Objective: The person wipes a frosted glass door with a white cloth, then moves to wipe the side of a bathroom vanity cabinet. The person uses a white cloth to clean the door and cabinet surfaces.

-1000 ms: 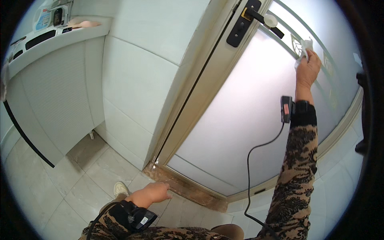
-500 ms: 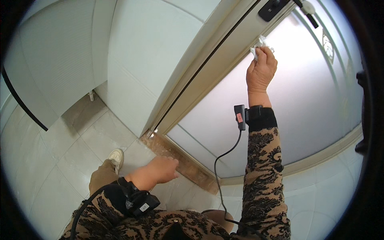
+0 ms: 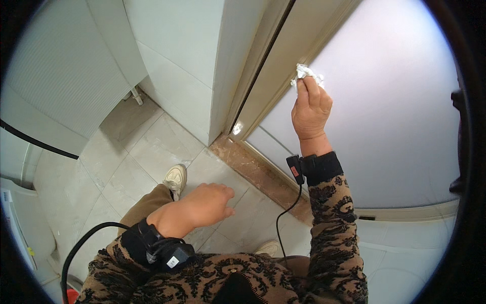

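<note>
One white tissue (image 3: 307,74), crumpled, at one o'clock, up at the door (image 3: 390,126), pinched between the fingers of our right hand (image 3: 311,114); our left hand (image 3: 205,205), at seven o'clock above the floor (image 3: 149,147), loosely half open, empty as far as we see.

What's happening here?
A person's right hand pinches a crumpled white wad where the door's beige frame meets its pale panel. The left hand holds nothing visible; it hangs above the tiled floor, fingers loosely bent.
</note>
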A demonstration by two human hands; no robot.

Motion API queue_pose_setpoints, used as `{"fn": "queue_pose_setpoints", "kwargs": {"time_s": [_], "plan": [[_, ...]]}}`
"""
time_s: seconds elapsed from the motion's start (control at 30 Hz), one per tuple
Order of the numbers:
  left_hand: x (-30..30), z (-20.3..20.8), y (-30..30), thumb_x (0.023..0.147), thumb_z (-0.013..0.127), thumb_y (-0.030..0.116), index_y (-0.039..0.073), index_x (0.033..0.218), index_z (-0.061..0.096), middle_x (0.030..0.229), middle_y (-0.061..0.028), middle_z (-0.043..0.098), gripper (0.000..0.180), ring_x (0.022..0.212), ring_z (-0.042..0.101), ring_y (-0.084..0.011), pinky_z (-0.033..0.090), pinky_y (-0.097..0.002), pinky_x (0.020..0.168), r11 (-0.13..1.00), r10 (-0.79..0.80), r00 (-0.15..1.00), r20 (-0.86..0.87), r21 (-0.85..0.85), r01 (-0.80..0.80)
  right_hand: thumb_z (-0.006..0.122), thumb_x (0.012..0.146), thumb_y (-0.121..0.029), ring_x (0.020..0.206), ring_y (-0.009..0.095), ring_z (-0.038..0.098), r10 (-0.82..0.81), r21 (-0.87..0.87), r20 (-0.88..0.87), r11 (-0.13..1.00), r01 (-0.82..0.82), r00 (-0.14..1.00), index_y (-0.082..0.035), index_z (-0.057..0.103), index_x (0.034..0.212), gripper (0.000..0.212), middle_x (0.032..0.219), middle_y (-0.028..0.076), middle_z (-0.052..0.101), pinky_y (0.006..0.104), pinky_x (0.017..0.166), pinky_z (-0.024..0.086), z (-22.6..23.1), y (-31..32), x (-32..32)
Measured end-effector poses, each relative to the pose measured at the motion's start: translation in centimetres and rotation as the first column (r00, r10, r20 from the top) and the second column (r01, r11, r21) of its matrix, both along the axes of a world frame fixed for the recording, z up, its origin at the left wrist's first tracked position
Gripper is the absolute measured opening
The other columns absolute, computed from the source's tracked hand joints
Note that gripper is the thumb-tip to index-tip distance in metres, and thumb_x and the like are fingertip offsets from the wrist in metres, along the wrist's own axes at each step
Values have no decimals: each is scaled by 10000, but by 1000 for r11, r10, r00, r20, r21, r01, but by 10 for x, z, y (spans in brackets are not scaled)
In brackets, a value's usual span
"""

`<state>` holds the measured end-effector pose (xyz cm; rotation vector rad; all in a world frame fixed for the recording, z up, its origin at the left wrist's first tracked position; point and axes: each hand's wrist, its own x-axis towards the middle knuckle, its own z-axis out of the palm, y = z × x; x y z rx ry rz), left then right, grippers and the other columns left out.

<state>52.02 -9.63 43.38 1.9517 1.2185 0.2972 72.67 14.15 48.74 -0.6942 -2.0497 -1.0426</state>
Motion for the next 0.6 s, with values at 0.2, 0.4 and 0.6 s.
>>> {"fn": "queue_pose_setpoints", "kwargs": {"time_s": [0.2,0.4,0.6], "plan": [[7,-1,4,897,642,300,-37,1188,567,1139,-212,611,451,1068,573,-390,461,-442,925,998,-38,999,-11,-46,38,565,789,-91,1036,206,512,-8,-190,276,980,62,961,2,645,1079,314,1202,56,567,315,846,400,-81,-5,44],[11,-21,-1,876,649,272,-16,1136,588,1113,-196,612,392,1017,583,-387,468,-453,895,997,22,1000,8,-71,-21,554,751,-138,1057,203,496,91,-350,499,931,104,862,12,645,1065,360,1245,85,527,307,874,390,-211,-6,75],[25,-30,1,876,652,265,-13,1143,588,1112,-193,613,390,1027,576,-387,475,-442,888,986,84,996,-14,-145,-85,535,783,-161,1002,204,505,132,-476,630,844,246,766,5,630,1104,373,1195,77,553,296,879,389,-301,-2,113]]}}
